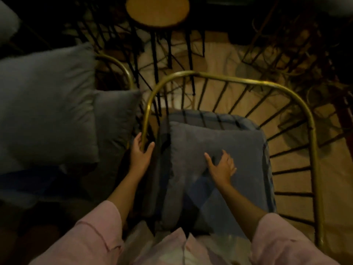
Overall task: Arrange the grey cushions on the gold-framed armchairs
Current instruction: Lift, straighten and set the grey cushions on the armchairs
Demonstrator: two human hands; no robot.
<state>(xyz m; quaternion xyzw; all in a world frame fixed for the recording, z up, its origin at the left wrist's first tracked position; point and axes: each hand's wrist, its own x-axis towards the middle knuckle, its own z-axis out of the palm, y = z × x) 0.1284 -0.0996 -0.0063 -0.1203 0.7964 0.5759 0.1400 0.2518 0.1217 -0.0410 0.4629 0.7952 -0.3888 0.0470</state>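
Observation:
A gold-framed armchair with dark wire spokes stands right below me. A grey cushion lies on its blue seat pad. My right hand rests flat on the cushion, fingers spread. My left hand grips the left side of the gold frame. To the left, a second gold-framed armchair holds a large grey cushion and a smaller grey cushion beside it.
A round wooden stool on thin black legs stands beyond the chairs. Tangled dark branches fill the upper right. The tan floor shows behind and to the right of the chair. The light is dim.

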